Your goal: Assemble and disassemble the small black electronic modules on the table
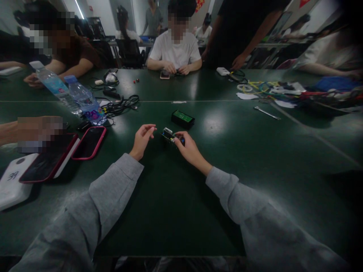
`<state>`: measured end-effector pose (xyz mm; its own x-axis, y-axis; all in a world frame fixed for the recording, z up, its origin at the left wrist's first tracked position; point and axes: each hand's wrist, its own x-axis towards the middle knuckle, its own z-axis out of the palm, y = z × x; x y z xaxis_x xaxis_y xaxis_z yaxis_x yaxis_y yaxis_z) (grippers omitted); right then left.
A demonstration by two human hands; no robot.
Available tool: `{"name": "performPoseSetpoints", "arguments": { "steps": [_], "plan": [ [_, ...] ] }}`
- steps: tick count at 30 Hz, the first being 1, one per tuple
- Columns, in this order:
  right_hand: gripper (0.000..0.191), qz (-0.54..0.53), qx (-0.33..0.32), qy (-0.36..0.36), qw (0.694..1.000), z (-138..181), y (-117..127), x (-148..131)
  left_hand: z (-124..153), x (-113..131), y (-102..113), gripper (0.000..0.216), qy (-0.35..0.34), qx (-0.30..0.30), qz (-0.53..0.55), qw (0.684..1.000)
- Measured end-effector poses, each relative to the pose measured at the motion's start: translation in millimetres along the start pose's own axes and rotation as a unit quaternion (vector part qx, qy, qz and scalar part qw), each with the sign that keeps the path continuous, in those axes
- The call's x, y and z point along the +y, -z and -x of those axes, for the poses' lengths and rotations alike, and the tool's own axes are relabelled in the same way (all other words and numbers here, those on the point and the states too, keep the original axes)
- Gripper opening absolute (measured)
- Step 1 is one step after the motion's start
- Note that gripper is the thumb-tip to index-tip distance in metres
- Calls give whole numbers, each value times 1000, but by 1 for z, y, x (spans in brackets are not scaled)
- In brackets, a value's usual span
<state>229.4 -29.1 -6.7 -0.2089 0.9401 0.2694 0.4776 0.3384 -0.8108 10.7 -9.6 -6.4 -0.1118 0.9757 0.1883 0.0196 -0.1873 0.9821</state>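
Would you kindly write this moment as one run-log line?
left hand: beside circuit board, any held item unclear; right hand: holding circuit board; black box: on table, beyond circuit board

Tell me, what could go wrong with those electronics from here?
The small circuit board seems held by the right grip alone, so it might slip. The black box nearby shows bare green circuitry, which a bump might damage. The blue-capped bottle could be knocked over.

Your dark green table point(170, 211) carries a green-topped black case point(182, 120), a pink-rimmed phone point(89, 142), two plastic bottles point(85, 100), black cables point(124, 105) and, to your right, a metal wrench point(266, 113).
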Motion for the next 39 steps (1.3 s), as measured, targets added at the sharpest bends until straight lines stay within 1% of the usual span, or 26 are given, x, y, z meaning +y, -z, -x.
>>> {"name": "performPoseSetpoints", "arguments": {
  "steps": [3, 7, 10, 13, 15, 19, 23, 25, 29, 33, 34, 36, 37, 39],
  "plan": [
    [30, -6, 5, -5, 1000, -1, 0, -1, -1, -1, 0, 21, -4, -4, 0, 1000],
    [26, 16, 9, 7, 1000, 0, 0, -4, 0, 2, -2, 19, -2, 0, -12, 1000],
    [35, 30, 10, 13, 999, 2, 0, -6, 1, 3, -3, 17, -3, 1, -6, 1000],
    [44, 19, 22, 41, 999, 4, 1, -6, 1, 3, -4, 17, -3, -4, -1, 1000],
    [42, 1, 24, 52, 998, 4, 2, -5, 1, 2, -3, 18, -4, -7, 3, 1000],
    [34, -36, 29, 26, 999, 4, 3, -4, 0, -2, -2, 20, -11, -14, 6, 1000],
    [34, -37, 17, 14, 999, 3, 4, -4, 0, -2, -1, 21, -10, -15, -2, 1000],
    [35, -14, 29, 4, 999, 1, 5, -2, 0, -1, -1, 21, -10, -14, -4, 1000],
    [37, 50, 74, -13, 996, -1, 4, 3, 0, 0, -2, 20, -4, -13, 3, 1000],
    [44, 50, 94, -1, 994, 1, 3, 2, -1, -1, -3, 20, -8, -14, 8, 1000],
    [50, 53, 93, 10, 994, 1, 2, 1, -1, -1, -3, 19, -10, -13, 8, 1000],
    [60, 71, 73, 43, 994, 2, 2, -4, -1, -2, -4, 18, -13, -14, 6, 1000],
    [60, 85, 56, 57, 993, 2, 2, -6, -1, -2, -4, 18, -14, -15, 5, 1000],
    [53, 106, 28, 67, 992, 4, 3, -13, -1, -1, -4, 18, -13, -14, 4, 1000]
  ]
}}
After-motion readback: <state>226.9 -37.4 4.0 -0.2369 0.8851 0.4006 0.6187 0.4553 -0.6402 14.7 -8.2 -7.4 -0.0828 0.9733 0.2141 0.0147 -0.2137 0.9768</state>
